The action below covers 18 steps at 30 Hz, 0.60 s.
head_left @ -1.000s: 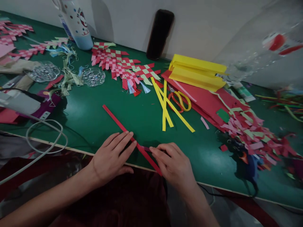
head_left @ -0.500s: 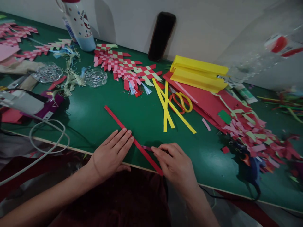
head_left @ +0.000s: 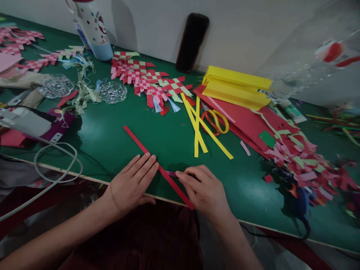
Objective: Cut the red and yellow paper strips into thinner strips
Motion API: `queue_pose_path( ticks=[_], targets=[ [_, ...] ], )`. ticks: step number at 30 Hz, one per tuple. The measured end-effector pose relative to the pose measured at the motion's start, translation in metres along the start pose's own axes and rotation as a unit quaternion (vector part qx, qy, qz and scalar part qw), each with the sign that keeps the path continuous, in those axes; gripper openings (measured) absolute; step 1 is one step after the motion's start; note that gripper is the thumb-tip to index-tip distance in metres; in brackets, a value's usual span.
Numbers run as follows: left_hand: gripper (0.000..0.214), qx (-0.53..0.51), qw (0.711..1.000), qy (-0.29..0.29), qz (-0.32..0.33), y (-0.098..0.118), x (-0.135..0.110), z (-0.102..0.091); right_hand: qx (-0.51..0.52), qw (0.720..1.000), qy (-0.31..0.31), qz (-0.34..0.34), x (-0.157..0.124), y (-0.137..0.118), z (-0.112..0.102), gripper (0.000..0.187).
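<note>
A narrow red paper strip [head_left: 137, 140] lies slantwise on the green table, its near end by the table edge. My left hand [head_left: 134, 180] rests flat across its middle, fingers stretched out and pressing it down. On the strip's right side, my right hand [head_left: 204, 189] pinches a slim purple tool [head_left: 170, 174]. The tool's tip meets or nearly meets the strip's right edge; its exact kind is too small to tell. Beyond my hands lie several yellow paper strips [head_left: 196, 138], crossing one another, beside scissors [head_left: 216, 120] with orange and yellow handles.
Woven paper fish shapes [head_left: 146, 77] lie along the back. A phone [head_left: 192, 43] leans on the wall near a bottle [head_left: 102, 52]. Folded yellow paper [head_left: 236, 92] sits on red sheets [head_left: 239, 118]. Paper scraps [head_left: 306, 161] and a blue glue gun [head_left: 299, 200] are right; a cable [head_left: 74, 165] loops left.
My right hand and the purple tool have shifted slightly left, bringing the tip closer to the red strip. My left hand has stayed flat on the strip.
</note>
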State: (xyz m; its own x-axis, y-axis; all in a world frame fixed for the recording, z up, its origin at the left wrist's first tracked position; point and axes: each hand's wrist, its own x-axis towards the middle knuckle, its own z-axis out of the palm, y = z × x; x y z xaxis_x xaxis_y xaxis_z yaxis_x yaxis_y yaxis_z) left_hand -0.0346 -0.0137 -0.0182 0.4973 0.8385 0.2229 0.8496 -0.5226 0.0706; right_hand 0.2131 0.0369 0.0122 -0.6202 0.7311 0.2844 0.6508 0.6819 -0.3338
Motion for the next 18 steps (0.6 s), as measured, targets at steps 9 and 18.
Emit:
queue_pose_path(
  ticks=[9, 18],
  targets=[
    [0.094, -0.006, 1.000, 0.009, 0.006, -0.001, 0.000, 0.000, -0.004, 1.000, 0.016, -0.008, 0.009, 0.002, -0.002, 0.022],
    [0.077, -0.027, 0.999, 0.006, -0.028, -0.001, -0.004, -0.010, 0.015, 1.000, -0.014, -0.005, -0.005, -0.003, -0.006, 0.025]
  ],
)
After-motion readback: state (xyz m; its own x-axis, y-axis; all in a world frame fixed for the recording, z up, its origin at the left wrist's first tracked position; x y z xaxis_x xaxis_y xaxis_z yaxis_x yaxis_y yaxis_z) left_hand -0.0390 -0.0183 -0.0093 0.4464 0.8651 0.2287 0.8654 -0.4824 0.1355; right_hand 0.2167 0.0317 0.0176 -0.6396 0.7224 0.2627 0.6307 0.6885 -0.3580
